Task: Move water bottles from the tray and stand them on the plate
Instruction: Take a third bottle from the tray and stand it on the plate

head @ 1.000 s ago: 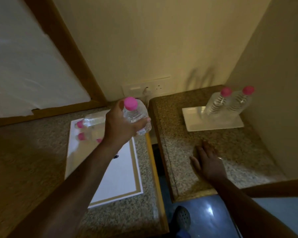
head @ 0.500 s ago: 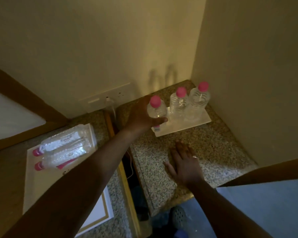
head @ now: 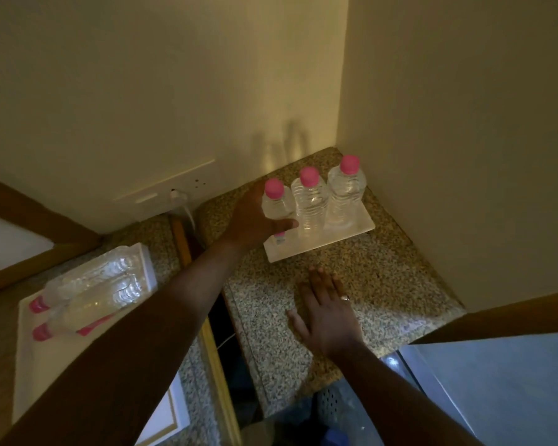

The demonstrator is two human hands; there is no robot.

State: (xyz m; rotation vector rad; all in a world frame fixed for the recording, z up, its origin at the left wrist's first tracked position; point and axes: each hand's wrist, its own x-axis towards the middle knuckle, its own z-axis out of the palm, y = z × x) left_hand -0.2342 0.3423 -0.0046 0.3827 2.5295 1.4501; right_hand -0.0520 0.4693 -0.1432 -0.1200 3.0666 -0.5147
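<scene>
My left hand (head: pixel 255 220) is wrapped around a clear water bottle with a pink cap (head: pixel 275 201), which stands upright at the left end of the white rectangular plate (head: pixel 351 233). Two more pink-capped bottles (head: pixel 310 201) (head: pixel 347 191) stand upright to its right on the same plate. On the white tray (head: pixel 39 358) at the left, a few bottles (head: pixel 91 294) lie on their sides with caps pointing left. My right hand (head: pixel 326 313) rests flat, fingers spread, on the granite counter in front of the plate.
The plate sits on a speckled granite counter (head: pixel 384 284) in a corner between two walls. A dark gap (head: pixel 226 355) with a wooden edge separates it from the tray's counter. A wall socket with a white plug (head: pixel 178 196) is behind. A blue-grey surface (head: pixel 496 381) lies at the lower right.
My left hand carried the bottle from above the tray rightwards to the plate and set it down upright beside the other two. My right hand has stayed flat on the counter.
</scene>
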